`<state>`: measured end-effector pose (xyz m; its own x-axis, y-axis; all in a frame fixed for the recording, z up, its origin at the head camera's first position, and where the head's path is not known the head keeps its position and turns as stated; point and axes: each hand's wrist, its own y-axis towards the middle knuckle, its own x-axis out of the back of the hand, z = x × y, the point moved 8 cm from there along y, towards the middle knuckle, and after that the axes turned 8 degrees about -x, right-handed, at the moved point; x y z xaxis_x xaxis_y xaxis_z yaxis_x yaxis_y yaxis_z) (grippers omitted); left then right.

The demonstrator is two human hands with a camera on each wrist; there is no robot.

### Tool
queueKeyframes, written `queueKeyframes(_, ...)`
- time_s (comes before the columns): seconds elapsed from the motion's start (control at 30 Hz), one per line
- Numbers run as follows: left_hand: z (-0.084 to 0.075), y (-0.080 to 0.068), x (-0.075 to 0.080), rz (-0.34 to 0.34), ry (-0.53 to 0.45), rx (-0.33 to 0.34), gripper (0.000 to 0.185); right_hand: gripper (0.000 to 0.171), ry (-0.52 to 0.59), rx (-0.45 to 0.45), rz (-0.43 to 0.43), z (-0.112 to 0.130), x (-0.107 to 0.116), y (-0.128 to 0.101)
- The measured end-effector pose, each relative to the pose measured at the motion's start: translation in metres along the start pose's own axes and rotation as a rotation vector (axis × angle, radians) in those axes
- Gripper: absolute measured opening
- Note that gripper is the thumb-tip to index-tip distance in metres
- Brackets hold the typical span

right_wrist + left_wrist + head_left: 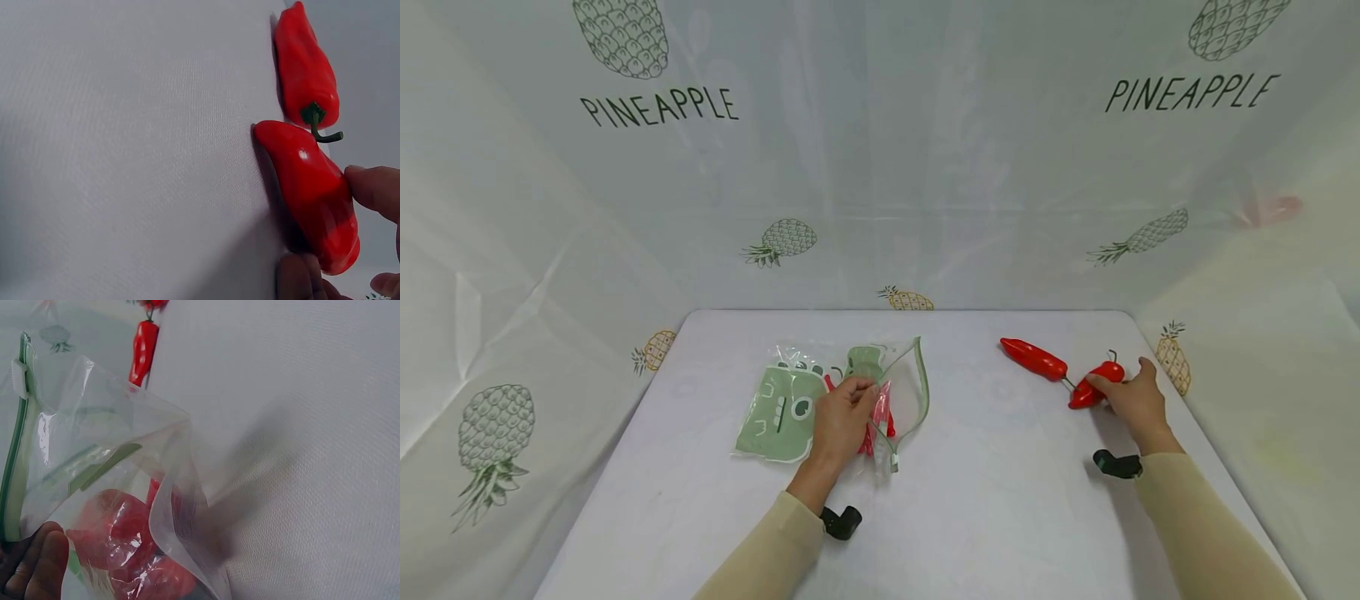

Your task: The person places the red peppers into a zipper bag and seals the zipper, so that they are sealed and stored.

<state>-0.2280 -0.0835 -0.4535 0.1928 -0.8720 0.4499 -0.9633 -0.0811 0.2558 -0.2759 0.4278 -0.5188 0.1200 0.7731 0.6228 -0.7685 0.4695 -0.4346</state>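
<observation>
My left hand [842, 417] pinches the green zip edge of a clear plastic bag [910, 417], which has a green cartoon face printed on it. The bag's mouth gapes to the right, with a white slider [20, 379] on its zip. Red peppers [119, 531] show through the plastic. At the right side of the table, my right hand [1138, 404] holds a red pepper [312, 187] between thumb and fingers, one on each side. A second, longer red pepper [1033, 358] lies beside it, its green stem reaching the held pepper's tip.
The white table [985, 517] backs onto a pale curtain [925, 167] printed with pineapples, which also hangs along both sides. Black wrist straps [841, 522] sit at the cuffs of the beige sleeves [1202, 517]. Bare tabletop lies between the bag and the two peppers.
</observation>
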Motion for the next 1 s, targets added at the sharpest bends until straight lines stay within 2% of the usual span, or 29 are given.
queueKeyframes(0.4,-0.002,-0.002,0.001,0.006,-0.022,-0.004,0.013,0.099,0.110,-0.030,-0.020,-0.003,0.000,0.003)
queueKeyframes(0.6,-0.001,-0.002,0.000,0.001,0.021,-0.014,0.014,0.096,0.176,-0.016,-0.002,-0.002,-0.001,0.005)
queueKeyframes(0.87,0.000,-0.002,0.000,0.002,0.027,-0.014,0.014,0.088,0.322,-0.012,0.101,0.001,-0.005,0.001)
queueKeyframes(1.0,-0.001,-0.002,0.000,0.001,0.028,-0.015,0.014,0.083,0.354,0.041,0.192,0.007,-0.010,-0.005)
